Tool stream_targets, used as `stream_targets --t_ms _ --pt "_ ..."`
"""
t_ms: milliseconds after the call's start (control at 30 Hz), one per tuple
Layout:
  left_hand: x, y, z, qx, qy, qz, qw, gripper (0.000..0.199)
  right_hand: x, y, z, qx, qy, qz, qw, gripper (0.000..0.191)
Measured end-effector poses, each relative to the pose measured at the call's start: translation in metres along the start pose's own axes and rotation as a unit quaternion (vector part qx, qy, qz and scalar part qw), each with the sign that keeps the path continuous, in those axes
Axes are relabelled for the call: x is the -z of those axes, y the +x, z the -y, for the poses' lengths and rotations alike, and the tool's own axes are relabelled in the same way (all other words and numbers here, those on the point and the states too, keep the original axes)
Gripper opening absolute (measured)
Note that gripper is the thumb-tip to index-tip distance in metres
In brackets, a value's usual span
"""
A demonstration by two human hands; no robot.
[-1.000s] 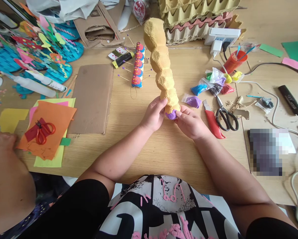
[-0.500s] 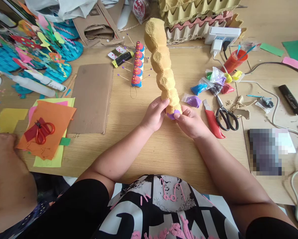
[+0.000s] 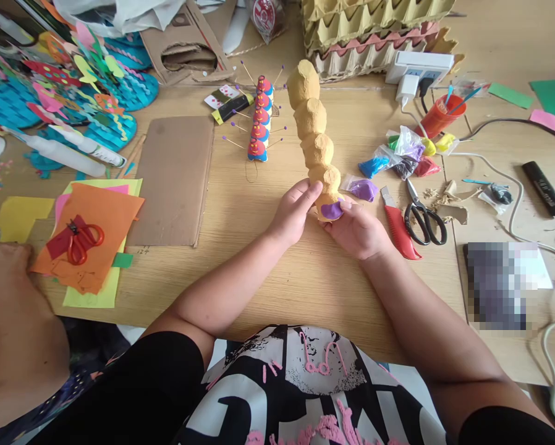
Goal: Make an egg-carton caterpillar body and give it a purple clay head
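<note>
A strip of egg carton cups (image 3: pixel 315 117), coated yellow-orange, is held up between my two hands at its near end. My left hand (image 3: pixel 292 211) is closed around the left side of that end, thumb on top. On the right side, my right hand (image 3: pixel 358 227) grips the end, its thumb at the edge of a patch of purple clay (image 3: pixel 332 211) stuck on the last cup. Behind, to the left of the strip, stands a small caterpillar model (image 3: pixel 261 117) with red and blue faces and purple-tipped sticks.
Scissors (image 3: pixel 423 216), a red utility knife (image 3: pixel 400 225) and bagged clay (image 3: pixel 374 164) lie to the right. A cardboard sheet (image 3: pixel 173 179) and coloured paper (image 3: pixel 92 235) lie left. Egg cartons (image 3: pixel 379 37) stand behind. Another person's arm (image 3: pixel 20 334) rests at far left.
The carton strip has tilted, its far end lower and further right, with the cup faces turned more towards me. More of the purple patch shows as my right thumb has shifted.
</note>
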State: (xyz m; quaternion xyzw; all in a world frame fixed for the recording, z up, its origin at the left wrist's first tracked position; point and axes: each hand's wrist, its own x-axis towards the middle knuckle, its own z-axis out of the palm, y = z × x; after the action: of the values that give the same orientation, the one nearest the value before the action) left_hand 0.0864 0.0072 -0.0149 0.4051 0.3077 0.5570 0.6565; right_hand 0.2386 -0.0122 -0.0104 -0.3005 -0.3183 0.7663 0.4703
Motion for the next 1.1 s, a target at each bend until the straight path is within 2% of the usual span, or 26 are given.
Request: stream_targets --t_ms 67,167,267,600,767,967,1100 --pt "0.0 0.0 0.001 0.002 0.012 0.009 1.0 0.049 0.001 0.0 0.001 0.003 0.017 -0.019 1.0 0.029" --pt "-0.001 -0.001 0.002 0.008 0.025 -0.009 1.0 0.056 0.003 -0.001 0.004 0.018 0.031 -0.038 0.999 0.029" --pt "-0.004 -0.002 0.002 0.032 0.024 -0.013 0.999 0.057 0.003 -0.002 0.006 0.03 0.031 -0.029 0.999 0.033" --pt "-0.005 -0.004 -0.008 0.129 -0.019 0.074 0.989 0.052 0.001 0.0 0.01 0.056 -0.031 0.018 0.998 0.038" --pt "-0.005 -0.005 -0.006 0.121 -0.025 0.09 0.988 0.045 0.004 0.001 0.009 0.055 -0.044 0.029 0.997 0.042" --pt "-0.005 -0.005 -0.005 0.115 -0.002 0.058 0.992 0.047 0.007 0.0 0.007 0.047 -0.037 0.03 0.998 0.037" --pt "-0.004 -0.005 -0.004 0.102 0.003 0.078 0.992 0.042 0.003 0.0 0.008 0.031 -0.026 0.017 0.999 0.035"
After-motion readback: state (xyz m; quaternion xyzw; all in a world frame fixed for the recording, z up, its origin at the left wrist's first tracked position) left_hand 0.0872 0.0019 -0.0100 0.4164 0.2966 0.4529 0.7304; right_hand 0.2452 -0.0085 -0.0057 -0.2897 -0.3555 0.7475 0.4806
